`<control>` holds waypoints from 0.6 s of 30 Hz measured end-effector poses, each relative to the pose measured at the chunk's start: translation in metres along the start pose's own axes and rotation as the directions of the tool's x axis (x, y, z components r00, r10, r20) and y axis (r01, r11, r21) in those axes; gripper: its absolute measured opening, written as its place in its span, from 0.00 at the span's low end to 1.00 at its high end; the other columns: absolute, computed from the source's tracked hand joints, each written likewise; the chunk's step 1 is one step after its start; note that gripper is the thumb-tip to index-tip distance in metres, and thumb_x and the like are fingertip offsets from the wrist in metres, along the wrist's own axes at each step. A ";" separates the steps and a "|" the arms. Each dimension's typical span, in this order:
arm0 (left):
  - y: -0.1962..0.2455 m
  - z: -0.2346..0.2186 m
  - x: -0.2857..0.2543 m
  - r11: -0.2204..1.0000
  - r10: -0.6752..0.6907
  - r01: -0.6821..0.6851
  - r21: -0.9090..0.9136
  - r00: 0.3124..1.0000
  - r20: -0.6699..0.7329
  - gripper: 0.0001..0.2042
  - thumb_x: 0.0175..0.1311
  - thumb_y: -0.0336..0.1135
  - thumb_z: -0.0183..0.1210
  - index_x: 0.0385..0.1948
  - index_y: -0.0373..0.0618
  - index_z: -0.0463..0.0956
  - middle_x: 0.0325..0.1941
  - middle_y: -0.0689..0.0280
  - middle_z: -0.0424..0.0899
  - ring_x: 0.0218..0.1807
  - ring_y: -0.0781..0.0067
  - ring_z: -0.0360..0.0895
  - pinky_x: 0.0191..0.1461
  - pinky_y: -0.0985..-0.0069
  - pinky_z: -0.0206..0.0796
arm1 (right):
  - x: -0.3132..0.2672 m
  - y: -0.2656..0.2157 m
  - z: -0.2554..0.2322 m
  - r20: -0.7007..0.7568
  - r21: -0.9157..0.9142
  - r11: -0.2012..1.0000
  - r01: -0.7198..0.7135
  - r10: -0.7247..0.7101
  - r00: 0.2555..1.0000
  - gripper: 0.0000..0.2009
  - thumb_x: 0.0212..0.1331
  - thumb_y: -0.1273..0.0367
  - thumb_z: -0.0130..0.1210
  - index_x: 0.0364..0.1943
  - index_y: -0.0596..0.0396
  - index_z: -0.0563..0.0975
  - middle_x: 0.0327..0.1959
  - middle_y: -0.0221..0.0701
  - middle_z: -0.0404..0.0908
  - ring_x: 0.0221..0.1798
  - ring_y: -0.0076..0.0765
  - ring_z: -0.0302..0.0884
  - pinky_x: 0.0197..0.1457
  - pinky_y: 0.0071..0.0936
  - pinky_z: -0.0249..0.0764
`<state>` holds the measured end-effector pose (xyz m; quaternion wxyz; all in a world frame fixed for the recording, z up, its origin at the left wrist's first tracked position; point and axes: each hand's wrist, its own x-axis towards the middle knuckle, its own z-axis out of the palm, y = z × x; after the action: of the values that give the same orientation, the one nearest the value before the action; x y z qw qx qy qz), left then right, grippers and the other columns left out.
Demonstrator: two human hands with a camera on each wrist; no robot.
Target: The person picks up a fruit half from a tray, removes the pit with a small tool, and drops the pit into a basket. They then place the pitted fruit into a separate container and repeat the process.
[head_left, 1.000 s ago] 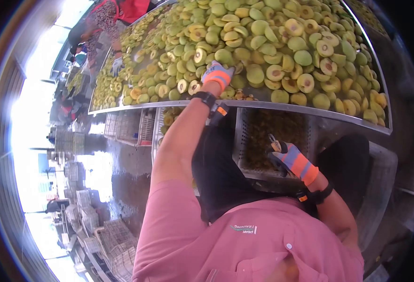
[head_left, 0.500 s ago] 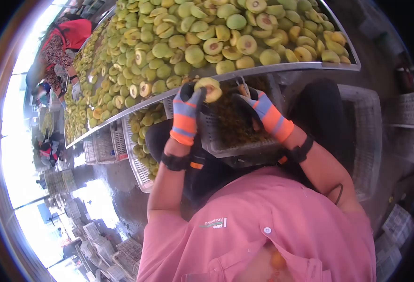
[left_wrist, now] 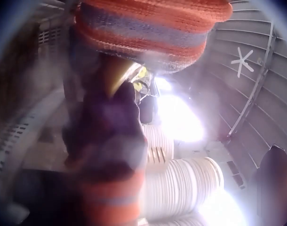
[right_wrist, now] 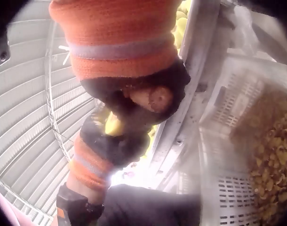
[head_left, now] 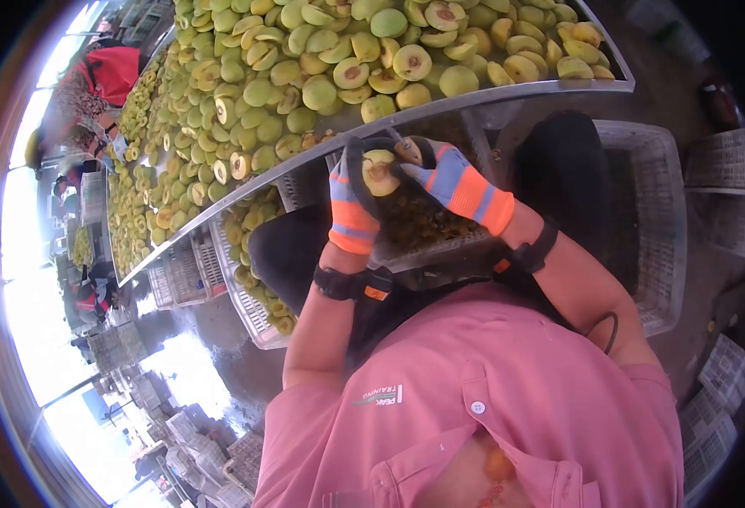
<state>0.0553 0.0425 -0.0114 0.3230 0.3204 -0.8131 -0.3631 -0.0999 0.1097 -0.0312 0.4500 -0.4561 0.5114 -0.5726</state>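
Closer together than in the earlier head frame, the right hand (head_left: pixel 464 186) and left hand (head_left: pixel 354 203), in orange-and-blue knit gloves with black-coated fingers, now meet.

Head view: the left fingers curl round a yellow-green fruit half (head_left: pixel 379 173) before the silver-rimmed metal desk (head_left: pixel 525 88). Its pale cut face, brown at the centre, points up toward the wearer; fingers cover its edges, so its long axis cannot be confirmed. The right fingers grip a wooden-handled tool (head_left: pixel 407 150), its long axis slanting from upper left to lower right. In my judgement, the step in hand is working the tool at the fruit's centre; the next move calls for a steady left hold.

Left wrist view: blurred; the fruit shows as a yellow sliver, finger spacing unclear.

Right wrist view: the fingers close round the handle, its round end exposed, beside a white slotted plastic crate (right_wrist: pixel 228 188).
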 end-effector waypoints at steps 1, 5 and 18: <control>0.002 0.003 0.000 0.942 -0.170 0.152 -0.298 0.985 -0.036 0.13 0.65 0.27 0.53 0.50 0.37 0.69 0.41 0.61 0.82 0.41 0.71 0.80 0.47 0.76 0.73 | -0.001 0.001 -0.001 0.001 -0.097 0.995 0.009 -0.009 1.000 0.13 0.57 0.66 0.58 0.43 0.56 0.78 0.37 0.38 0.83 0.40 0.39 0.79 0.45 0.31 0.74; -0.001 0.001 0.005 0.609 -0.481 0.283 -0.741 0.874 -0.062 0.17 0.74 0.41 0.42 0.41 0.36 0.75 0.38 0.61 0.83 0.40 0.70 0.81 0.46 0.76 0.73 | -0.002 0.002 0.003 0.051 -0.330 0.944 0.004 0.013 0.999 0.14 0.53 0.61 0.58 0.41 0.54 0.78 0.37 0.44 0.82 0.43 0.54 0.78 0.45 0.39 0.75; -0.021 0.026 -0.001 0.563 -0.553 0.195 -0.803 0.812 -0.190 0.18 0.71 0.44 0.49 0.38 0.34 0.78 0.34 0.60 0.83 0.35 0.72 0.80 0.40 0.77 0.73 | -0.004 -0.003 0.011 0.100 -0.423 0.874 -0.239 0.307 0.946 0.16 0.51 0.61 0.57 0.40 0.57 0.78 0.37 0.48 0.81 0.43 0.57 0.77 0.46 0.40 0.74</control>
<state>0.0422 0.0420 -0.0427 0.5057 0.3968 -0.4072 -0.6488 -0.0883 0.1114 -0.0279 0.4626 -0.5079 0.6393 -0.3453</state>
